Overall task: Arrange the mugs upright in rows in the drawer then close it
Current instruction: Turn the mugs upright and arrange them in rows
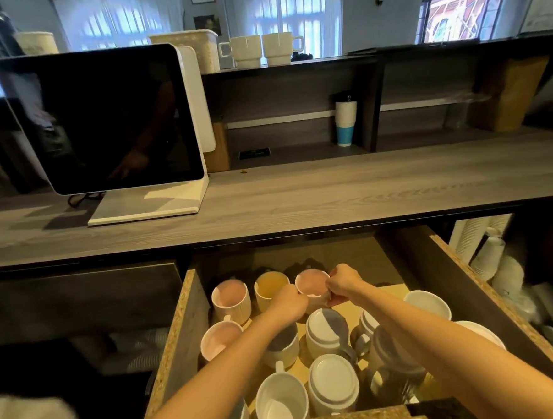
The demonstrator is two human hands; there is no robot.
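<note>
Both sets of fingers are curled tight around 1 pink-lined mug [311, 287] just above the middle of the lower half of the frame: the left hand [289, 301] clasps its near-left side, the right hand [342, 285] pinches its right rim and wall. Neither hand shows any gap from the cup.

The mug is glazed ceramic, so I judge it stiff, fairly heavy, smooth enough to slip and likely to chip against its neighbours; the wall or the handle is the safe hold, though its handle is hidden.

It stands upright as the 3rd cup of a back row, beside a yellow-lined mug [271, 288] and another pink mug [230, 297]. Lower in the drawer [176, 340], several white mugs [333, 383] sit upside down, unsorted.
</note>
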